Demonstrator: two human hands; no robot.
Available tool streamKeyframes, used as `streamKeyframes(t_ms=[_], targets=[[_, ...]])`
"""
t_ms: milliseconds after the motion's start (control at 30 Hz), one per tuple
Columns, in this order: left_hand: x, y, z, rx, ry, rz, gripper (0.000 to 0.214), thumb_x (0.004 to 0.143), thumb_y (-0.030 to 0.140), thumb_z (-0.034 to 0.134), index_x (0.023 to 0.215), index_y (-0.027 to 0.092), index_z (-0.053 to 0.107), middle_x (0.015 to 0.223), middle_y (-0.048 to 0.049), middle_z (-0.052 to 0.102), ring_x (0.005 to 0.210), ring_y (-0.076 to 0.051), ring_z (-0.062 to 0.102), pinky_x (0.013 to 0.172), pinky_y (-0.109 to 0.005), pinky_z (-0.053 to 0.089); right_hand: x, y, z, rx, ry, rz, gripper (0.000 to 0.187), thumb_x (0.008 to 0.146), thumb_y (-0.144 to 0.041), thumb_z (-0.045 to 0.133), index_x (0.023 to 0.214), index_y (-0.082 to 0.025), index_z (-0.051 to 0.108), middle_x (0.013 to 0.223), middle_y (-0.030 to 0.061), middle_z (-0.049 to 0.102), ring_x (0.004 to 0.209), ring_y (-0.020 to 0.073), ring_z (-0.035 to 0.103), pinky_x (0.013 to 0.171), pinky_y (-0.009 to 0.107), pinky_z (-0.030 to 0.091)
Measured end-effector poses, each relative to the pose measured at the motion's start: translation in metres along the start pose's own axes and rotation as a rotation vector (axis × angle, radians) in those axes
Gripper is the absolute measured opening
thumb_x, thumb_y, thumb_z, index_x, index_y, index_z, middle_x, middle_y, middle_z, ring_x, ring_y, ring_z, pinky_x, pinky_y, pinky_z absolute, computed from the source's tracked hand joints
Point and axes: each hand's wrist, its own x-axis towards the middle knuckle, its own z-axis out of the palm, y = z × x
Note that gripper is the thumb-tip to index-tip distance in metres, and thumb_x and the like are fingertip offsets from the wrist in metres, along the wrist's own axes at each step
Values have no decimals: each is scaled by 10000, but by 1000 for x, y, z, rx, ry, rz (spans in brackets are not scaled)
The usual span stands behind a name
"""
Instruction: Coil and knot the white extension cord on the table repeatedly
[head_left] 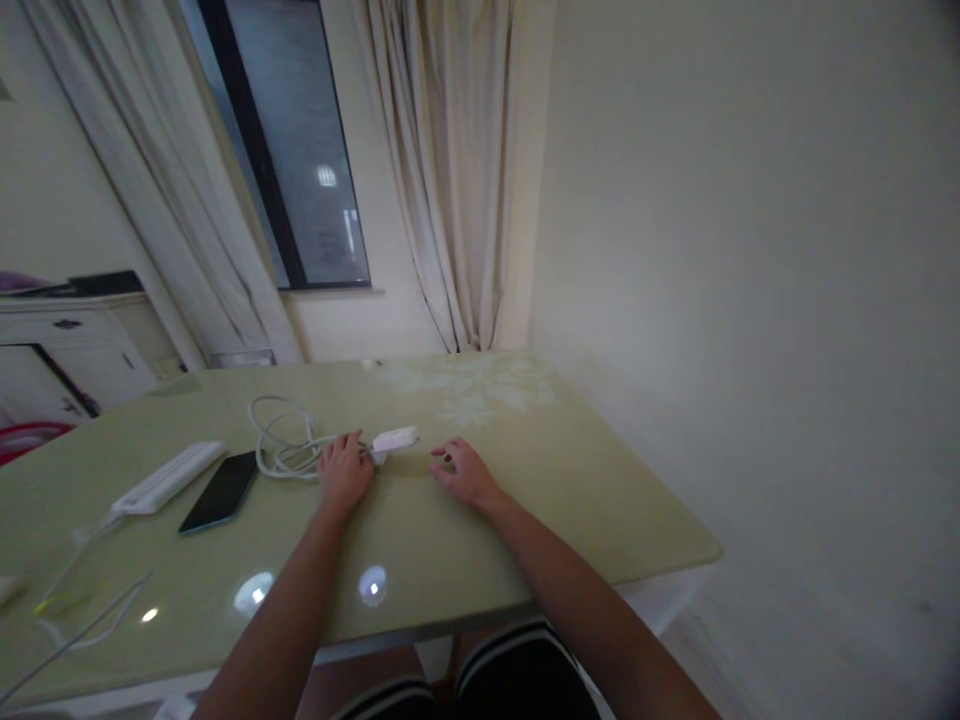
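My left hand (345, 472) rests on the table with its fingers closed around a white cable (281, 466), close to the white block-like plug end (395, 438). That end sticks out to the right of the fingers. The rest of the cable lies in loose loops left of this hand. My right hand (463, 472) hovers at or just over the tabletop, right of the plug end and apart from it. Its fingers are bent, with a gap between thumb and forefinger and nothing in them.
A dark phone (219, 492) lies left of the cable loops, beside a long white power strip (171, 478) with its own cord. Thin cords (94, 635) lie at the near left. The glossy pale green table (600, 510) runs alongside a wall on the right; curtains (450, 170) hang behind.
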Motion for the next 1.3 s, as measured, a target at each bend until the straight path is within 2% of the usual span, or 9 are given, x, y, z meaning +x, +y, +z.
streamKeyframes(t_ms=[233,367,633,733,867,1000,1100,1200,1300], targets=[[-3,-4,-12,-198,99,-79,464,831,100,415,1221,139,663,1189,-148,682,1113,-298,610,957,-445,474,2,-3,-7,-27,154,72,36,867,-184,661,881,-159,682,886,36,637,776,130,576,738,251,457],[-2,-3,-20,-248,137,-95,380,856,127,408,1104,149,695,1117,-121,704,1040,-265,630,954,-400,474,4,-5,-12,-2,214,146,84,881,-218,635,815,-166,638,776,8,624,703,123,551,685,242,418],[-13,-16,-28,68,200,-348,415,892,262,472,1250,138,642,1383,-237,572,1284,-408,498,1039,-580,369,2,-7,-15,41,211,166,120,895,-288,611,847,-181,635,758,5,642,690,130,555,684,248,417],[-13,-33,-26,170,79,-404,420,888,330,490,1159,72,680,1361,-312,550,1276,-452,502,1047,-603,346,2,-6,-14,61,212,155,113,889,-284,609,857,-181,642,759,9,652,686,130,562,674,245,415],[-10,-40,-28,172,-18,-388,450,925,386,436,1130,87,701,1300,-291,589,1184,-452,566,962,-568,415,3,-4,-12,89,228,146,122,883,-293,611,864,-181,655,751,9,660,674,130,571,667,247,411],[-14,-18,-28,100,-97,-263,482,943,484,435,1159,147,702,1278,-227,630,1196,-470,537,940,-572,423,6,-4,-13,144,250,149,143,886,-310,600,874,-179,657,761,8,670,678,132,583,669,245,423],[-21,10,-21,-22,-193,-1,472,945,542,470,1193,203,684,1314,-165,634,1208,-410,534,988,-556,408,9,-1,-21,177,296,151,184,901,-344,591,889,-175,663,799,15,684,708,139,593,689,248,441],[-26,33,-10,-187,-270,351,368,956,434,518,1205,204,663,1307,-123,645,1214,-303,552,1056,-458,391,12,7,-36,136,295,168,197,909,-351,595,889,-174,677,825,20,692,745,143,598,722,253,444],[-23,45,-7,-276,-303,528,249,934,248,535,1133,194,674,1245,-100,673,1184,-248,581,1074,-399,381,12,19,-52,40,256,205,177,896,-321,619,854,-165,691,809,28,687,745,145,586,726,258,426]])
